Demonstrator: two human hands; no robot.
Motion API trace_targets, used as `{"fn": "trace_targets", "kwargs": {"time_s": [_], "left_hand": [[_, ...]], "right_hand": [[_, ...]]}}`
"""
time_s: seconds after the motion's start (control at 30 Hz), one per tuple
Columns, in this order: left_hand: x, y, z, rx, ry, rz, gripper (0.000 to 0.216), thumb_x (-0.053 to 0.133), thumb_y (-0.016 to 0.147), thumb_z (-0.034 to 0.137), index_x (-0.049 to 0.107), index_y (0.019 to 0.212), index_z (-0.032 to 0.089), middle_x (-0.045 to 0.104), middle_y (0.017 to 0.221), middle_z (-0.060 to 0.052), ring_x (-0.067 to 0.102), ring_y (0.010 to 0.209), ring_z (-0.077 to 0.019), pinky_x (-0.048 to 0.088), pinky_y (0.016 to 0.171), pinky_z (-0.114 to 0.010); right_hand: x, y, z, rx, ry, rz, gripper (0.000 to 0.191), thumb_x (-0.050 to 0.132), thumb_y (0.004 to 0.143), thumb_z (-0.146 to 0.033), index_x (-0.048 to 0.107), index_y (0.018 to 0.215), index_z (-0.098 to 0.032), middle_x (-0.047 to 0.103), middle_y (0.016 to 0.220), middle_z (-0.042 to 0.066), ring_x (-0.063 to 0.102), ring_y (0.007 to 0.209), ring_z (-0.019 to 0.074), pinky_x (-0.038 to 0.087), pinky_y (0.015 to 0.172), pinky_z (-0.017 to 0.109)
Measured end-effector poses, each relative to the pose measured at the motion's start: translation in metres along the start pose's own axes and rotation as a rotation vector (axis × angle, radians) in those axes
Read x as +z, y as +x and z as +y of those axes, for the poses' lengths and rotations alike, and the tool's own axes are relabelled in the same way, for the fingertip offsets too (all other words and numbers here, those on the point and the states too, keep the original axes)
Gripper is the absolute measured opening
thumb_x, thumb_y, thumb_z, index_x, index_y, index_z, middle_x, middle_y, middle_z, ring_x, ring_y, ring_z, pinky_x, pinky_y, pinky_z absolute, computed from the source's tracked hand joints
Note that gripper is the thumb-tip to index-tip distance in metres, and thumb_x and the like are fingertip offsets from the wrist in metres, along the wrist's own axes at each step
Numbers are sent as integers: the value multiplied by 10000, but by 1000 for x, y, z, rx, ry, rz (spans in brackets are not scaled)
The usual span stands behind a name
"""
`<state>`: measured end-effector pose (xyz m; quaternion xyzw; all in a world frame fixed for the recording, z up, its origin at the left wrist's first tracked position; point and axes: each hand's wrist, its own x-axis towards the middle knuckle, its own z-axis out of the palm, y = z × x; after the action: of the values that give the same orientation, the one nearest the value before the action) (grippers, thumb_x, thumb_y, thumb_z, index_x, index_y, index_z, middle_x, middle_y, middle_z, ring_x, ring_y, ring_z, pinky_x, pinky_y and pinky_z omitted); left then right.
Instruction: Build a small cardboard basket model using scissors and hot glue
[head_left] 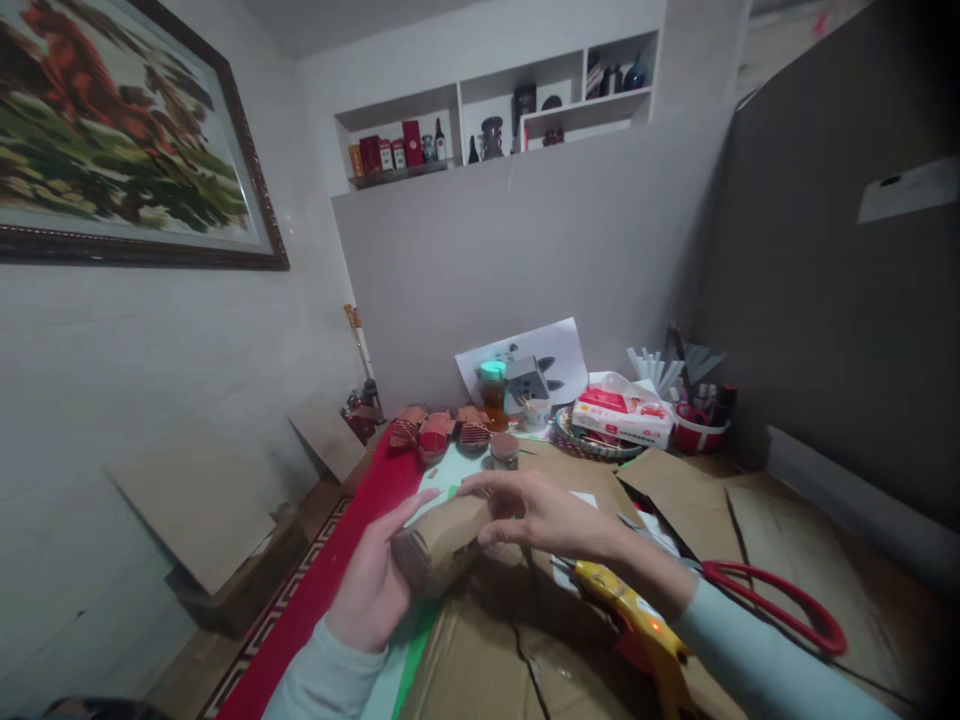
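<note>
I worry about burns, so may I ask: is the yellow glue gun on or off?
The glue gun seems on: an orange light glows on its body. Its heat cannot be seen.

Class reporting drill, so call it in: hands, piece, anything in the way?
Left hand cradles cardboard piece. Right hand also on it. Yellow tool, red-handled scissors off to the right, clear of the piece.

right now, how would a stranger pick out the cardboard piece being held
Find the red strip with the patterned border, then look just right of it to the left hand. The cardboard piece rests in that hand, with the right hand touching it. It is brown like the flat cardboard below, but small, curved and held between both hands.
</note>
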<state>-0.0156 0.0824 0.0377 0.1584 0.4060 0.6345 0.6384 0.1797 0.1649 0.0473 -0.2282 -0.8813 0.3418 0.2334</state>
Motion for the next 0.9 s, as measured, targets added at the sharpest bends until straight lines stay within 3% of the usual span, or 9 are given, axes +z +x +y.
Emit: {"fn": "trace_targets", "kwargs": {"time_s": [0.17, 0.37, 0.53, 0.67, 0.77, 0.9], "left_hand": [[-1, 10, -1, 59, 12, -2, 163, 567, 928, 115, 667, 1046, 66, 792, 838, -105, 750, 706, -190, 610, 694, -299], [-6, 21, -1, 90, 18, 46, 192, 517, 967, 150, 627, 1082, 42, 757, 843, -119, 725, 694, -170, 591, 691, -291], [-9, 26, 1, 171, 66, 15, 196, 491, 967, 166, 635, 1041, 57, 745, 985, -170, 726, 895, -213, 583, 819, -333], [-18, 25, 1, 333, 228, 94, 221, 543, 931, 190, 618, 1119, 101, 687, 1209, -166, 637, 1158, -232, 515, 964, -340], [-28, 29, 2, 464, 417, 168, 368, 682, 846, 359, 626, 1160, 176, 640, 1311, -103, 604, 1197, -268, 446, 1056, -406], [-34, 36, 2, 557, 697, 166, 517, 672, 799, 521, 646, 1196, 191, 638, 1357, -111, 582, 1247, -310, 374, 1125, -461]], "right_hand": [[4, 18, 13, 25, -66, -21, 331, 711, 947, -329, 627, 1219, -161, 668, 893, 4, 664, 775, 174, 573, 735, 356], [8, 25, 17, 43, -147, -12, 295, 683, 968, -328, 622, 1202, -158, 671, 947, 19, 668, 806, 176, 579, 741, 355], [8, 32, 18, 81, -263, 45, 310, 666, 980, -350, 613, 1218, -159, 678, 972, 28, 674, 824, 183, 580, 777, 380], [3, 37, 25, 127, -359, 77, 315, 658, 987, -354, 611, 1232, -162, 679, 1026, 43, 677, 872, 196, 581, 806, 398], [2, 38, 34, 155, -414, 64, 307, 658, 988, -351, 616, 1225, -160, 678, 1051, 49, 679, 886, 198, 585, 804, 397], [5, 39, 45, 165, -461, 30, 286, 660, 988, -349, 629, 1199, -158, 680, 1065, 52, 680, 907, 202, 585, 815, 402]]}}
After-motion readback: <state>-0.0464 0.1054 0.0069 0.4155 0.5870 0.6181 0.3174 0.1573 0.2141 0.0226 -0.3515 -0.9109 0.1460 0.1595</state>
